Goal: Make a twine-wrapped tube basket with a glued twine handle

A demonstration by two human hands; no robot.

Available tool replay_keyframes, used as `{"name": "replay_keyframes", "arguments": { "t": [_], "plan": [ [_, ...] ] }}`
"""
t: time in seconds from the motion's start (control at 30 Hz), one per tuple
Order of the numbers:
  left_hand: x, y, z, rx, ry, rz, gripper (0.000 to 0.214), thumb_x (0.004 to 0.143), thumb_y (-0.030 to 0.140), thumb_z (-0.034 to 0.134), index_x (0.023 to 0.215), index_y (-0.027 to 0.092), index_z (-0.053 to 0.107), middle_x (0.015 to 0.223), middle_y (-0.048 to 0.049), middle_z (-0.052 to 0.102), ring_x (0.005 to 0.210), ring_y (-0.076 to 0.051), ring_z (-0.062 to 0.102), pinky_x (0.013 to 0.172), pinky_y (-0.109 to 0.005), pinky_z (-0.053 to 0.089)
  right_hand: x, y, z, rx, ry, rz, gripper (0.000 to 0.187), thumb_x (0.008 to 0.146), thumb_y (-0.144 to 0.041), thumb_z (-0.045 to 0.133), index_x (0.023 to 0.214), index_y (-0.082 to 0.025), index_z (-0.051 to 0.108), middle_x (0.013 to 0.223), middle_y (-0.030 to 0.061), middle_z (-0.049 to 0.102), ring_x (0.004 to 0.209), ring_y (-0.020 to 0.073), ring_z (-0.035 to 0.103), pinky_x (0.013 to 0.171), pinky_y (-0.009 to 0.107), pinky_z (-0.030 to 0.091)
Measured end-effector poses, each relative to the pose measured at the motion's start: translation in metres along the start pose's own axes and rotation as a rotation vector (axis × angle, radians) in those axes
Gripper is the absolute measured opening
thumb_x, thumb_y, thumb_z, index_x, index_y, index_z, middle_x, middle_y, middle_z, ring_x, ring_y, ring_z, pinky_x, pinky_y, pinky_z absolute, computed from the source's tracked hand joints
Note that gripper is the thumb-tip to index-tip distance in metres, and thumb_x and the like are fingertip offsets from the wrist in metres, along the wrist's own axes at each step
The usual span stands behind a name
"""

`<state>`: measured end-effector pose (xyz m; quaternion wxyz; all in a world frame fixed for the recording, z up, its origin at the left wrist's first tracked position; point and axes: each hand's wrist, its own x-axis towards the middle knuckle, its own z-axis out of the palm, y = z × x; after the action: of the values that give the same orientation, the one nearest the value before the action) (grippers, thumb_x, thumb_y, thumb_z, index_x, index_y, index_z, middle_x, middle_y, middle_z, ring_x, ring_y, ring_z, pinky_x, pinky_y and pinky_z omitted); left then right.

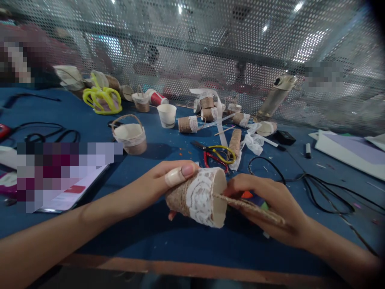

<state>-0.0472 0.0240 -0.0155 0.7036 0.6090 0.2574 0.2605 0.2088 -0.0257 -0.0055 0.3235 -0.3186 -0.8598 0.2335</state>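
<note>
My left hand (177, 176), with a bandage on its thumb, is wrapped around a small paper cup (200, 197) lying on its side above the table. Brown twine covers the cup's body, and white lace circles it near the rim. The cup's opening faces right. From the rim a twine-wrapped handle (255, 208) sticks out to the right. My right hand (267, 204) is closed at this handle, with fingertips close to the cup's opening; its fingertips are partly hidden. Beneath it show bits of orange and green that I cannot make out. Scissors (215, 154) with yellow and red grips lie just beyond the cup.
A finished-looking twine basket (132, 138) and a white paper cup (167, 115) stand further back. Several twine-wrapped cups (188, 124) lie near a perforated metal screen (186, 48). A phone (81, 180) is at left, black cables (325, 192) at right. White sheets (349, 154) lie far right.
</note>
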Motion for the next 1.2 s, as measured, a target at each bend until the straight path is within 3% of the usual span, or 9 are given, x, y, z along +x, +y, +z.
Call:
{"name": "replay_keyframes", "arguments": {
  "t": [0.17, 0.33, 0.47, 0.6, 0.77, 0.9, 1.1, 1.2],
  "plan": [
    [-0.001, 0.005, 0.005, 0.099, 0.01, -0.012, 0.056, 0.088, 0.067, 0.059, 0.107, 0.015, 0.066, 0.08, -0.0036, 0.062, 0.058, -0.012, 0.058, 0.044, -0.016, 0.051, -0.009, 0.003, 0.015, 0.104, 0.134, 0.195, 0.023, 0.094, -0.025, 0.065, 0.11, -0.03, 0.049, 0.092, 0.0004, 0.067, 0.074, 0.0157, 0.067, 0.062, 0.025, 0.057],
    [-0.003, 0.005, 0.007, 0.25, -0.02, 0.021, 0.059, 0.085, 0.067, 0.063, 0.117, 0.018, 0.064, 0.105, -0.0075, 0.064, 0.081, -0.019, 0.064, 0.062, -0.024, 0.056, -0.012, 0.003, 0.024, 0.086, 0.209, 0.213, 0.023, 0.092, -0.018, 0.062, 0.105, -0.03, 0.046, 0.083, -0.0022, 0.063, 0.066, 0.0145, 0.065, 0.057, 0.025, 0.054],
    [-0.005, 0.004, 0.007, 0.384, -0.073, 0.11, 0.066, 0.071, 0.049, 0.085, 0.126, 0.023, 0.06, 0.117, -0.0046, 0.065, 0.107, -0.025, 0.063, 0.092, -0.032, 0.053, -0.014, 0.002, 0.023, 0.031, 0.258, 0.229, 0.02, 0.092, -0.016, 0.058, 0.102, -0.029, 0.046, 0.083, -0.0019, 0.063, 0.067, 0.0153, 0.064, 0.058, 0.026, 0.053],
    [-0.007, 0.005, 0.007, 0.546, -0.071, 0.168, 0.074, 0.065, 0.03, 0.092, 0.13, 0.026, 0.056, 0.124, -0.002, 0.064, 0.116, -0.025, 0.061, 0.104, -0.035, 0.046, -0.019, 0.001, 0.02, -0.007, 0.253, 0.26, 0.013, 0.097, -0.019, 0.055, 0.103, -0.028, 0.048, 0.087, -0.0017, 0.063, 0.073, 0.0137, 0.064, 0.062, 0.023, 0.052],
    [-0.007, 0.003, 0.007, 0.659, -0.082, 0.311, 0.071, 0.074, 0.026, 0.085, 0.135, 0.029, 0.049, 0.134, -0.0051, 0.057, 0.126, -0.028, 0.055, 0.105, -0.037, 0.048, -0.016, -0.003, 0.015, -0.028, 0.227, 0.175, 0.013, 0.098, -0.028, 0.057, 0.11, -0.028, 0.052, 0.085, -0.0037, 0.064, 0.071, 0.0108, 0.063, 0.064, 0.019, 0.051],
    [-0.005, -0.003, 0.006, 0.776, -0.091, 0.401, 0.073, 0.079, 0.024, 0.083, 0.139, 0.031, 0.043, 0.136, -0.0066, 0.054, 0.129, -0.027, 0.052, 0.111, -0.04, 0.044, -0.013, -0.003, 0.014, -0.104, 0.232, 0.097, 0.012, 0.095, -0.02, 0.061, 0.104, -0.026, 0.054, 0.081, -0.0045, 0.065, 0.065, 0.0084, 0.061, 0.062, 0.016, 0.049],
    [-0.004, -0.006, 0.006, 0.858, -0.207, 0.392, 0.083, 0.081, 0.024, 0.081, 0.147, 0.033, 0.032, 0.147, -0.0086, 0.047, 0.136, -0.027, 0.048, 0.115, -0.042, 0.042, -0.017, 0.002, 0.014, -0.247, 0.27, -0.136, 0.018, 0.093, -0.009, 0.058, 0.107, -0.02, 0.057, 0.089, 0.0027, 0.072, 0.077, 0.0145, 0.067, 0.07, 0.023, 0.052],
    [-0.007, -0.005, 0.007, 0.909, -0.22, 0.416, 0.084, 0.081, 0.022, 0.08, 0.148, 0.033, 0.03, 0.145, -0.0087, 0.05, 0.133, -0.027, 0.051, 0.114, -0.043, 0.044, -0.018, 0.0, 0.013, -0.215, 0.256, -0.163, 0.021, 0.093, -0.008, 0.058, 0.111, -0.019, 0.058, 0.093, 0.0041, 0.071, 0.082, 0.0154, 0.067, 0.074, 0.024, 0.053]
  ]
}}
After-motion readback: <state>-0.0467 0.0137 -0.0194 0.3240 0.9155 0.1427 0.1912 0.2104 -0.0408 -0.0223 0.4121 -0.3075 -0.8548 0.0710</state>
